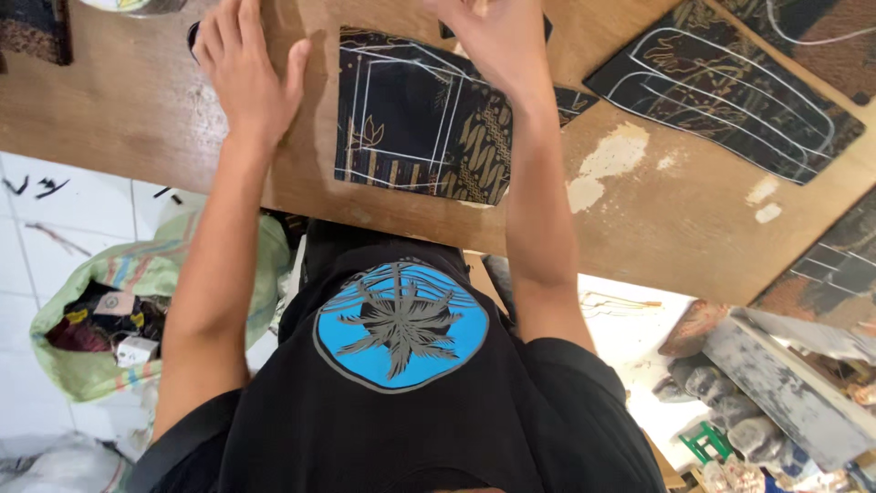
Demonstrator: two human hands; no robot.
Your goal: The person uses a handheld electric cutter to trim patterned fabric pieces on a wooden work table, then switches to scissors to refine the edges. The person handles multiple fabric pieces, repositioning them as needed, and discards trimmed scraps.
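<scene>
A dark patterned fabric piece [415, 123] with white chalk lines lies flat on the brown wooden table [639, 210], near its front edge. My left hand [246, 68] rests palm down on the bare wood just left of the fabric, fingers spread, holding nothing. My right hand [497, 41] hovers over the fabric's upper right corner, fingers apart; its fingertips run out of the top of the view. Whether it touches the cloth I cannot tell.
Another chalk-marked fabric piece [730, 87] lies at the right, more at the table's corners [826, 265]. A green sack of scraps [119, 310] sits on the white tiled floor at the left. Cluttered boards and tools [776, 393] stand lower right.
</scene>
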